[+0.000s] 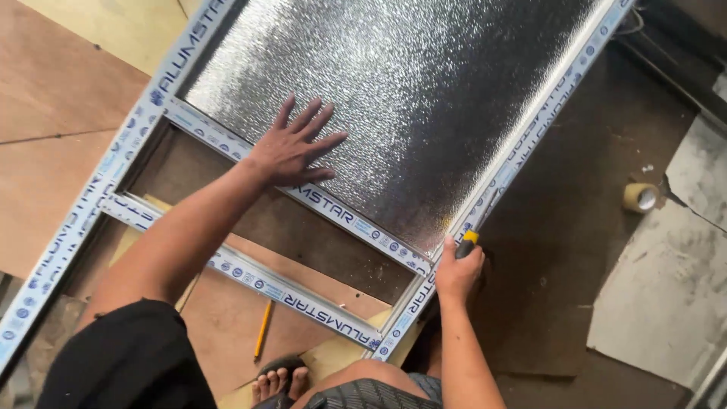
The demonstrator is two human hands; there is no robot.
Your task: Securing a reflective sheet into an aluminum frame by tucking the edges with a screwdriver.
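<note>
My left hand (294, 148) lies flat with fingers spread on a textured silver metal sheet (409, 91), just above a cross rail of an aluminium frame (341, 214) wrapped in printed white film. My right hand (457, 270) grips a tool with a yellow and black handle (469, 241). Its thin shaft points up along the right frame rail (530, 144), at the sheet's lower right corner. What kind of tool it is, I cannot tell.
A second cross rail (291, 291) runs below the first. A yellow pencil (263, 329) lies on plywood boards (45, 151) near my sandalled foot (277, 379). A roll of tape (640, 197) sits on the dark floor at right, beside grey sheet pieces (666, 303).
</note>
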